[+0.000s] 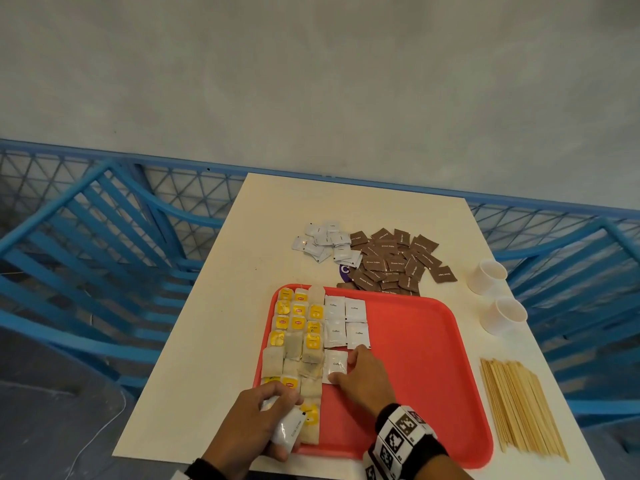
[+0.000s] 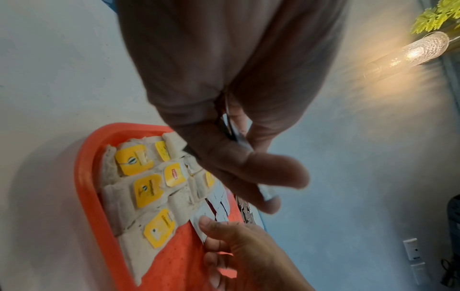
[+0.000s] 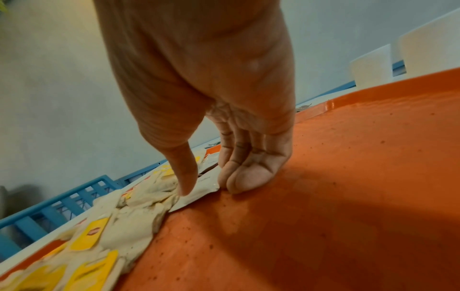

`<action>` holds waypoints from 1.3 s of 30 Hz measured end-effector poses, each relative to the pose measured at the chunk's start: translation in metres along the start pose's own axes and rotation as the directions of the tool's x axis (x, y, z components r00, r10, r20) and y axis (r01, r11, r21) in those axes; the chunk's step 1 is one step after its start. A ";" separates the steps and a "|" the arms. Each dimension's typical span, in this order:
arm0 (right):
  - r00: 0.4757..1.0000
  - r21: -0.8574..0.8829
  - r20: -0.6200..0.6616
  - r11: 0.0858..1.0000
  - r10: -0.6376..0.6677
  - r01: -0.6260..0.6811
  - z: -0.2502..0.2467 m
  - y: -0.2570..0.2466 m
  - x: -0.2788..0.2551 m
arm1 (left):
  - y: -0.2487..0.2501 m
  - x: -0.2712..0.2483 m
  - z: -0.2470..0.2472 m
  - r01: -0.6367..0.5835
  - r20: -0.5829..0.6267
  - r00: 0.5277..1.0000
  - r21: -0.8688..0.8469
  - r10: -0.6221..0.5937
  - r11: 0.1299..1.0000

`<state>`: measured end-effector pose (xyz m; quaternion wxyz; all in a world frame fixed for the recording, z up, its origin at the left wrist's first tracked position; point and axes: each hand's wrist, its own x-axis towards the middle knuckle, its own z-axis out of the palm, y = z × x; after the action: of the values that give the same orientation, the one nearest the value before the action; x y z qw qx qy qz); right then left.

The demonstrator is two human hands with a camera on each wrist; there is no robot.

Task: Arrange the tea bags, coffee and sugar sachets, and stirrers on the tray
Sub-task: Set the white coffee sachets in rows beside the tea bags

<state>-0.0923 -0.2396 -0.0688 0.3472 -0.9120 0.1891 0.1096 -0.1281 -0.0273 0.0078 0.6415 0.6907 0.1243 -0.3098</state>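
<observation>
Here the tray holds tea bags at nine o'clock beside coffee sachets; the right hand presses one flat with straight fingers, while the left hand grips spare sachets.

I'm seeing a red plastic tray with a faintly pebbled floor and glossy rim. Tea bags at its nine o'clock are looking like soft, matt paper; the coffee sachets are shining like foil. Pale wooden stirrers are lying at three o'clock.

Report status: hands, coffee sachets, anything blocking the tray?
Left hand grips spare white sachets. Right hand fingers press a coffee sachet flat on the red tray beside the tea bags. Nothing blocking.
</observation>
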 end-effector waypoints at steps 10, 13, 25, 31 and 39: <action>0.993 -0.116 0.001 0.986 -0.122 0.121 -0.026 -0.004 0.017 | 0.001 0.002 -0.002 -0.010 0.002 1.000 -0.011 0.010 1.000; 0.998 -0.173 0.031 0.983 -0.061 0.066 -0.029 -0.007 0.014 | 0.002 0.001 -0.002 -0.012 0.006 1.000 -0.015 0.013 1.000; 0.997 -0.120 0.067 0.992 -0.041 0.049 -0.004 0.001 -0.002 | 0.000 0.005 -0.002 -0.017 0.014 1.000 0.014 0.017 1.000; 0.998 -0.100 0.050 0.994 -0.031 0.036 0.000 0.002 -0.004 | -0.002 0.007 -0.002 -0.021 0.013 1.000 0.021 0.021 1.000; 0.998 -0.119 0.043 0.992 -0.044 0.049 0.000 0.001 -0.011 | -0.004 0.008 -0.002 -0.025 0.004 1.000 0.047 0.025 0.999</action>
<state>-0.1030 -0.2368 -0.0654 0.2982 -0.9329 0.1537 0.1308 -0.1234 -0.0270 -0.0006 0.6291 0.7065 0.1072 -0.3060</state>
